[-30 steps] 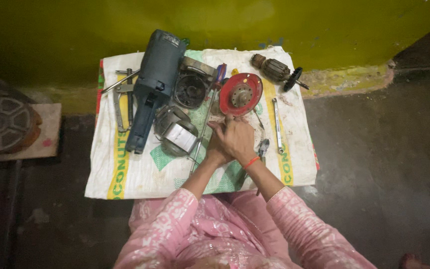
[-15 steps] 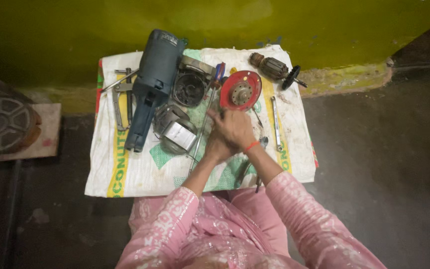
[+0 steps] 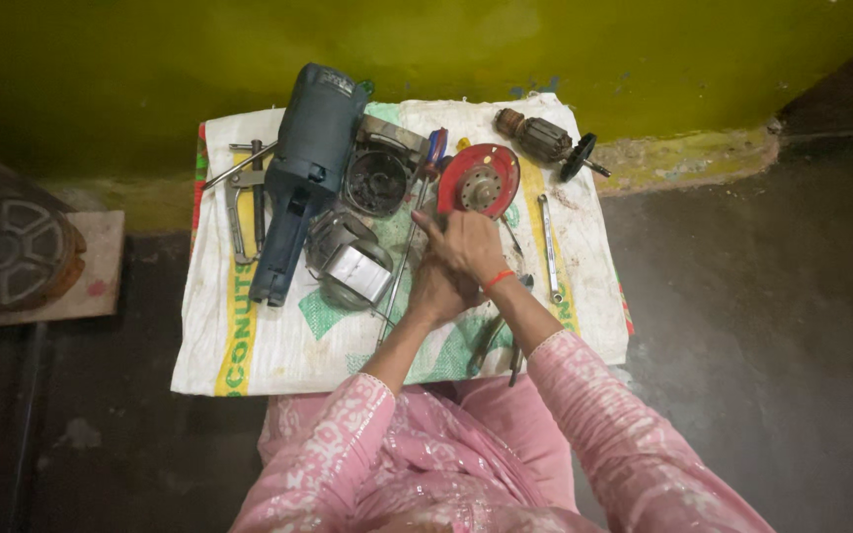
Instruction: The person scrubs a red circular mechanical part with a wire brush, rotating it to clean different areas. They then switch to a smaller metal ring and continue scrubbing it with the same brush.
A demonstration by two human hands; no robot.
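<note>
My two hands are pressed together over a white woven sack (image 3: 249, 341) spread on the floor. My right hand (image 3: 468, 245), with a red thread at the wrist, lies on top of my left hand (image 3: 434, 294); whatever is between them is hidden. The right fingertips reach the lower edge of a red round guard with a metal hub (image 3: 480, 180). A long screwdriver with a red and blue handle (image 3: 433, 150) runs down just left of my hands. A silver motor part (image 3: 349, 263) lies left of them.
On the sack also lie a blue-grey power tool body (image 3: 306, 168), a dark round housing (image 3: 375, 183), a wound rotor (image 3: 543, 138), a thin spanner (image 3: 548, 247), a clamp-like tool (image 3: 245, 197) and pliers (image 3: 491, 341). A round metal grate (image 3: 7, 252) sits at left; a green wall (image 3: 545, 39) stands behind.
My joined hands have moved up and slightly left, from beside the spanner to the lower edge of the red guard. The parts on the sack have stayed put.
</note>
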